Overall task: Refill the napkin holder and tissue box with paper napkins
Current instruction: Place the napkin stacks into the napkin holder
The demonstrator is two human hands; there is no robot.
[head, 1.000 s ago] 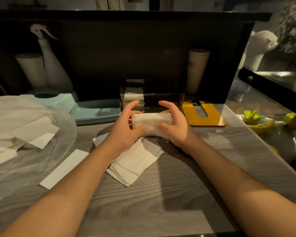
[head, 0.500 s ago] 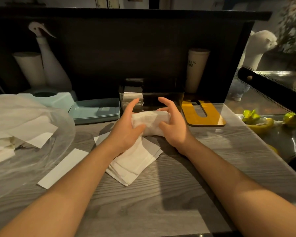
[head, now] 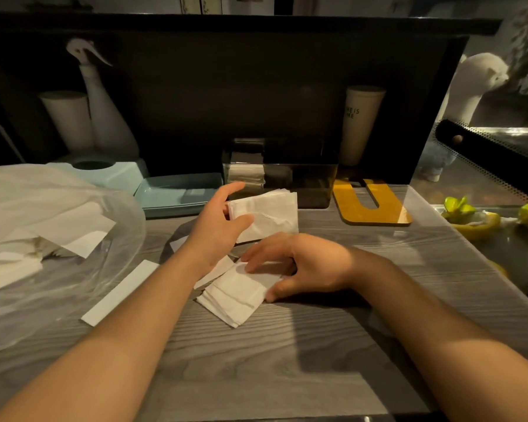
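Observation:
My left hand (head: pixel 217 226) grips a folded stack of white napkins (head: pixel 270 213) by its left end, just in front of the dark napkin holder (head: pixel 299 181). The holder shows some napkins at its left side. My right hand (head: pixel 302 264) rests on a second stack of napkins (head: pixel 235 295) lying on the grey wooden table (head: pixel 287 360), fingers on top and thumb at the stack's near right edge. A pale blue tissue box (head: pixel 110 175) sits at the back left, with its blue lid (head: pixel 177 193) beside it.
A clear plastic bag (head: pixel 43 239) holding more napkins fills the left side. A loose paper strip (head: pixel 119 292) lies near it. A yellow U-shaped board (head: pixel 372 208) lies right of the holder. A spray bottle (head: pixel 104 117) and a cup (head: pixel 360 123) stand at the back.
My right hand let go of the held napkin stack and came down onto the stack lying on the table. My left hand alone now holds the first stack, which is unfolded flatter.

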